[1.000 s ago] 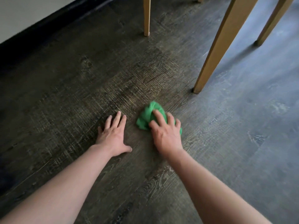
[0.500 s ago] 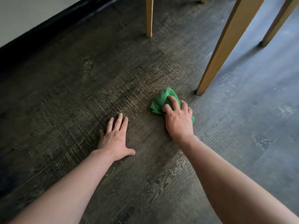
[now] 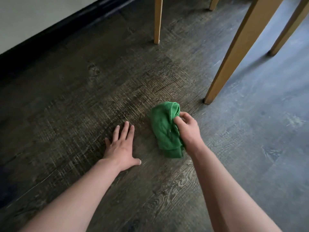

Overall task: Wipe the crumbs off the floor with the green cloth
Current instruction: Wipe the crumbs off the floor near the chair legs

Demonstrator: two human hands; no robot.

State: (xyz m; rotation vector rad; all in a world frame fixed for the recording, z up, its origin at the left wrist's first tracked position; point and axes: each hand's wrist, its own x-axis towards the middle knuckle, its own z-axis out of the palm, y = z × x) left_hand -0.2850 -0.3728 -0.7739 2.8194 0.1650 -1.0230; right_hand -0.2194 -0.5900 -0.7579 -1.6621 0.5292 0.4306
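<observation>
Across the dark wood-grain floor (image 3: 70, 104), which fills nearly the whole view, tan furniture legs (image 3: 237, 52) stand at the far right and a black baseboard (image 3: 50, 36) runs along the far left. Both bare forearms reach forward from the near edge. Left hand (image 3: 121, 148) lies flat on the boards, its grip spread and empty, apparently bracing the body. Right hand (image 3: 186, 129) pinches the upper right edge of the green cloth (image 3: 163, 129) between thumb and curled fingers. That cloth is bunched into a loose roll lying on the floor just beside the left hand's fingertips and near the closest leg; its long axis runs roughly away from the person, the far end tipped slightly left. It looks soft, light and limp, so taking it at one edge likely lets it trail; a fuller palm over the middle should press it better. Crumbs are too small to make out.
</observation>
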